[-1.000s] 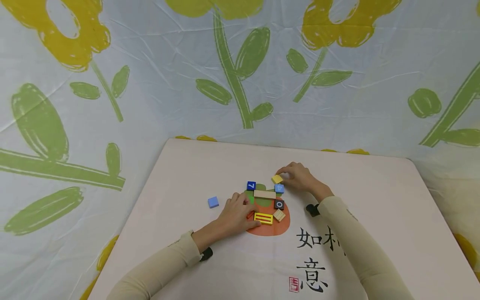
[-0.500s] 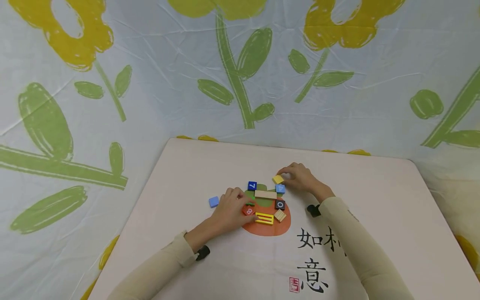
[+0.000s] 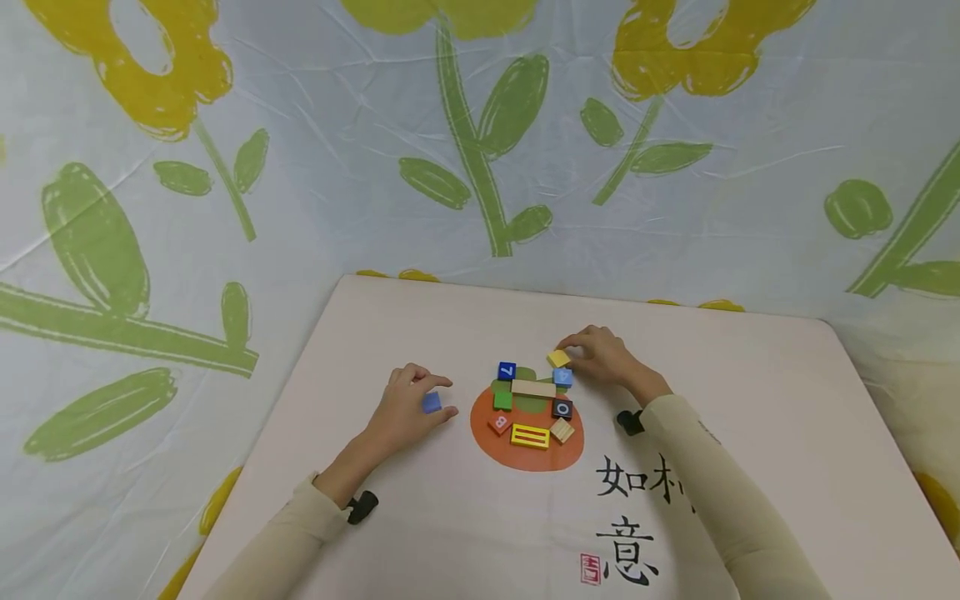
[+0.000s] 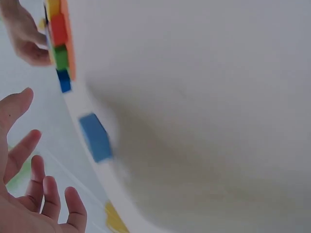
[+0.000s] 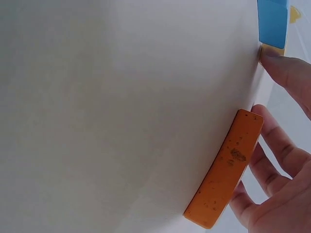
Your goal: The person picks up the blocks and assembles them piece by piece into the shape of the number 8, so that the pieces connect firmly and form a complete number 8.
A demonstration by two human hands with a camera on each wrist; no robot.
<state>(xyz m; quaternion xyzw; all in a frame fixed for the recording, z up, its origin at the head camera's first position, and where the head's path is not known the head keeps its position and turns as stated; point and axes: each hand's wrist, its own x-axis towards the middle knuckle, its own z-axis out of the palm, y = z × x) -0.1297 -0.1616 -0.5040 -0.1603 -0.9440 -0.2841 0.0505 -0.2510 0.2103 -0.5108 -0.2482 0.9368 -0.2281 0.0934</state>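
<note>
My left hand [image 3: 401, 410] is spread around a light blue block [image 3: 432, 402], thumb and index finger apart. The left wrist view shows a gap between this blue block [image 4: 95, 138] and the left fingers [image 4: 36, 179]. At the far end of the block arrangement, my right hand [image 3: 603, 358] pinches a small yellow block [image 3: 558, 358]. My right thumb [image 5: 279, 60] lies against it in the right wrist view, beside a blue block [image 5: 272, 22]. A long orange block [image 5: 226, 167] stands by the other right fingers, hidden from the head view.
A ring of blocks sits on the printed orange fruit [image 3: 487, 446]: blue 7 [image 3: 507, 371], light blue 4 [image 3: 562, 378], plain plank [image 3: 533, 389], green [image 3: 502, 401], black 0 [image 3: 562, 408], red 8 [image 3: 499, 422], striped yellow [image 3: 530, 436] and wooden [image 3: 562, 430]. Black characters [image 3: 626, 550] mark the table.
My left hand has let go of the arranged blocks and moved left to the light blue block, uncovering the red and green blocks. My right hand stays at the yellow block.
</note>
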